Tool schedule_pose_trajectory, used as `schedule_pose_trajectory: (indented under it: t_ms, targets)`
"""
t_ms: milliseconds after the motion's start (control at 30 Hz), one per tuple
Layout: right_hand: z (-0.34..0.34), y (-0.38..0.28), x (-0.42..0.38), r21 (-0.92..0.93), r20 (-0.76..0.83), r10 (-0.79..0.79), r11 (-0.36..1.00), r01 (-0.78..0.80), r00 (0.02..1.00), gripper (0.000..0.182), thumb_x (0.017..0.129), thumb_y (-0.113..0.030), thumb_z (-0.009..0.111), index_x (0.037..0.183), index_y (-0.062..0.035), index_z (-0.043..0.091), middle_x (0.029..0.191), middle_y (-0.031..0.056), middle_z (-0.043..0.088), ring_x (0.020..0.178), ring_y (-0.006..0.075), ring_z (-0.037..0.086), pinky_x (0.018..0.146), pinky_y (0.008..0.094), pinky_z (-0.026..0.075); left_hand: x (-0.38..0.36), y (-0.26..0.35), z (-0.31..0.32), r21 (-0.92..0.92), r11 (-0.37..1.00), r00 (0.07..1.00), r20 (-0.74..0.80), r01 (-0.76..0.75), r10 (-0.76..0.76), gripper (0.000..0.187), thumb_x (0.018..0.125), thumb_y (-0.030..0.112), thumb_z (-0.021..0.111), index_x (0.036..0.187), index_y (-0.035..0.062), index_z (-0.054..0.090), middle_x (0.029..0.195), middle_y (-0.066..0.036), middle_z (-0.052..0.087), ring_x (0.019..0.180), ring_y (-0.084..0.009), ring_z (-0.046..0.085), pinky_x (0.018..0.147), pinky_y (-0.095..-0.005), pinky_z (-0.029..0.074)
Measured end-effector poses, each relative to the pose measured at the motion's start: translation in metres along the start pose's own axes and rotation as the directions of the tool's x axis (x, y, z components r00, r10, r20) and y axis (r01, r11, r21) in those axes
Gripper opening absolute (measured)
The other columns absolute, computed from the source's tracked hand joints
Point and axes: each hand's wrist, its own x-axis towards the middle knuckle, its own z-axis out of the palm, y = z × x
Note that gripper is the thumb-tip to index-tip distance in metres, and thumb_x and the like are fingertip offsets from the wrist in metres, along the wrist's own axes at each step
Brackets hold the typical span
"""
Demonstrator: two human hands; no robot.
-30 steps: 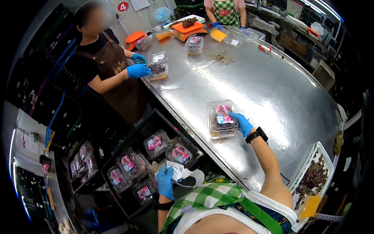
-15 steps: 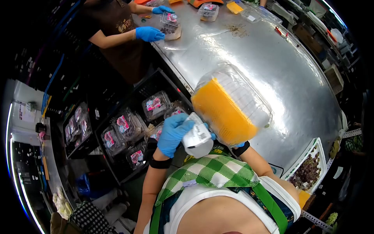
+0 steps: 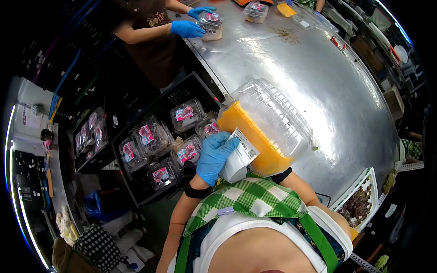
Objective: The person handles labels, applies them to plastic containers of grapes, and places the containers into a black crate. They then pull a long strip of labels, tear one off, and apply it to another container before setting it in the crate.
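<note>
Curved steel worktable [image 3: 318,91] under glare; dark crates [image 3: 150,113] below its edge; dark shelving [image 3: 59,59] along left side.

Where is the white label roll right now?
In the head view, the white label roll sits centre frame in the left hand, pressed against the orange underside of the clear clamshell box, just above the checked apron.

The clamshell box [image 3: 268,125] is held up above the near edge of the worktop [image 3: 327,86], with the label roll [image 3: 237,160] just below it on its left side. Left of the worktop and lower stands a crate [image 3: 182,98] with packed boxes [image 3: 187,113] in it. At the far end a co-worker's hands [image 3: 186,28] touch another box [image 3: 210,22] on the worktop — and at the near right lies a tray of grapes [image 3: 359,200].
</note>
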Motion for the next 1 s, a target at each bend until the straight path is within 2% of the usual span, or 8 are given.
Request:
schedule_pose_trajectory:
  t_ms: [200, 400, 600, 700, 833, 867, 933, 1000]
  targets:
    - [0.001, -0.005, 0.002, -0.058, -0.024, -0.026, 0.998, 0.025, 0.999, 0.058, 0.085, -0.039, 0.036, 0.131, -0.0072, 0.02, 0.131, 0.0152, 0.027, 0.117, 0.0287, 0.034, 0.097, 0.0432, 0.029, 0.001, -0.002, 0.003, -0.017, 1.0, 0.998, -0.062, 0.002, -0.003, 0.015, 0.078, 0.014, 0.06, 0.078, -0.0011, 0.059, 0.067, -0.001, 0.058, 0.058, -0.0048, 0.05, 0.052, -0.0188, 0.041]
    - [0.004, -0.006, 0.005, -0.136, -0.062, -0.065, 0.989, 0.056, 0.996, 0.056, 0.086, -0.037, 0.037, 0.13, -0.007, 0.021, 0.131, 0.0143, 0.028, 0.117, 0.0278, 0.034, 0.097, 0.0425, 0.028, 0.009, -0.017, -0.014, 0.314, 0.948, 0.999, -0.004, -0.046, 0.049, 0.027, 0.076, 0.023, 0.062, 0.071, -0.0041, 0.06, 0.059, -0.006, 0.058, 0.049, -0.0064, 0.049, 0.045, -0.0225, 0.04]
    - [0.003, -0.006, 0.009, -0.281, -0.133, -0.128, 0.956, 0.086, 0.983, 0.054, 0.086, -0.035, 0.038, 0.13, -0.0067, 0.023, 0.131, 0.0134, 0.029, 0.117, 0.0268, 0.034, 0.098, 0.0418, 0.028, 0.006, -0.01, -0.02, 0.85, 0.527, 1.0, 0.004, -0.009, 0.01, 0.046, 0.077, 0.044, 0.053, 0.071, -0.0018, 0.061, 0.057, -0.017, 0.056, 0.047, -0.0274, 0.054, 0.049, -0.0338, 0.043]
    - [0.002, -0.005, 0.018, -0.573, -0.155, -0.248, 0.811, 0.117, 0.956, 0.053, 0.086, -0.034, 0.038, 0.129, -0.0066, 0.024, 0.131, 0.0129, 0.029, 0.118, 0.0263, 0.034, 0.098, 0.0415, 0.028, -0.005, -0.021, -0.035, 0.728, 0.671, 0.99, 0.122, -0.139, 0.073, 0.044, 0.081, 0.039, 0.045, 0.075, -0.0024, 0.06, 0.067, -0.019, 0.057, 0.061, -0.0329, 0.056, 0.058, -0.0342, 0.044]
    - [-0.002, -0.01, 0.053, -0.948, 0.008, -0.39, 0.289, 0.131, 0.921, 0.052, 0.086, -0.033, 0.039, 0.129, -0.0065, 0.025, 0.131, 0.0123, 0.03, 0.118, 0.0257, 0.034, 0.098, 0.0411, 0.028, -0.042, -0.038, -0.072, 0.435, 0.866, 0.967, 0.166, -0.249, 0.194, 0.037, 0.085, 0.03, 0.039, 0.087, -0.001, 0.06, 0.087, -0.016, 0.059, 0.082, -0.0244, 0.055, 0.076, -0.0314, 0.041]
    - [-0.001, -0.009, 0.064, -0.887, -0.035, -0.366, 0.439, 0.139, 0.93, 0.052, 0.086, -0.032, 0.039, 0.129, -0.0064, 0.025, 0.131, 0.0122, 0.03, 0.118, 0.0255, 0.034, 0.098, 0.041, 0.028, -0.054, -0.038, -0.08, 0.372, 0.879, 0.953, 0.164, -0.299, 0.254, 0.038, 0.085, 0.031, 0.039, 0.089, -0.001, 0.06, 0.09, -0.015, 0.059, 0.085, -0.0234, 0.055, 0.079, -0.0313, 0.04]
    - [0.025, 0.003, 0.088, -0.414, -0.24, -0.148, 0.91, 0.037, 0.959, 0.053, 0.086, -0.034, 0.04, 0.129, -0.0067, 0.026, 0.13, 0.0124, 0.031, 0.117, 0.0258, 0.034, 0.098, 0.042, 0.029, -0.077, -0.041, -0.095, 0.309, 0.902, 0.948, 0.004, -0.302, 0.317, 0.04, 0.086, 0.031, 0.038, 0.089, -0.0019, 0.06, 0.095, -0.014, 0.059, 0.09, -0.0243, 0.053, 0.082, -0.0318, 0.038]
    - [-0.004, -0.001, 0.117, -0.421, -0.345, -0.121, 0.906, -0.039, 0.931, 0.053, 0.083, -0.035, 0.046, 0.126, -0.0078, 0.032, 0.126, 0.0124, 0.037, 0.114, 0.0266, 0.038, 0.095, 0.0441, 0.031, -0.102, -0.038, -0.102, 0.329, 0.89, 0.907, -0.171, -0.315, 0.385, 0.039, 0.086, 0.031, 0.04, 0.088, -0.0026, 0.06, 0.095, -0.014, 0.059, 0.091, -0.0234, 0.053, 0.082, -0.0318, 0.039]
